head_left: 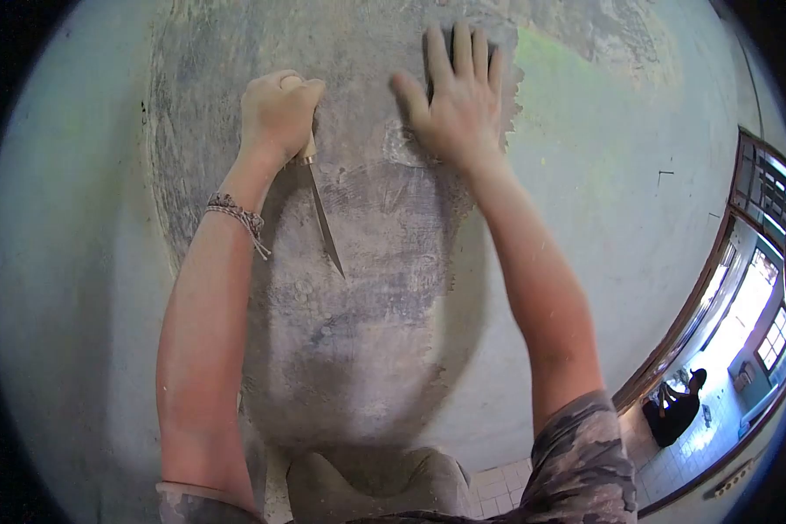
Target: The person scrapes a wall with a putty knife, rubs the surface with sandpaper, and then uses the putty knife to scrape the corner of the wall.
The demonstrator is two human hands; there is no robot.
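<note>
My left hand [277, 109] is closed around the handle of a scraper knife [323, 223], whose thin metal blade points down along the wall. A braided bracelet circles that wrist. My right hand [458, 96] lies flat against the wall [358, 288] with fingers spread, resting on a grey, scraped patch. Both arms reach up to the wall from below. The patch of bare grey plaster spreads between and under the hands.
Pale painted wall [603, 218] surrounds the scraped area. At the right is an open doorway [716, 288] with windows beyond, and a person in dark clothes [677, 406] crouches on the tiled floor there. White floor tiles [498, 485] show at the bottom.
</note>
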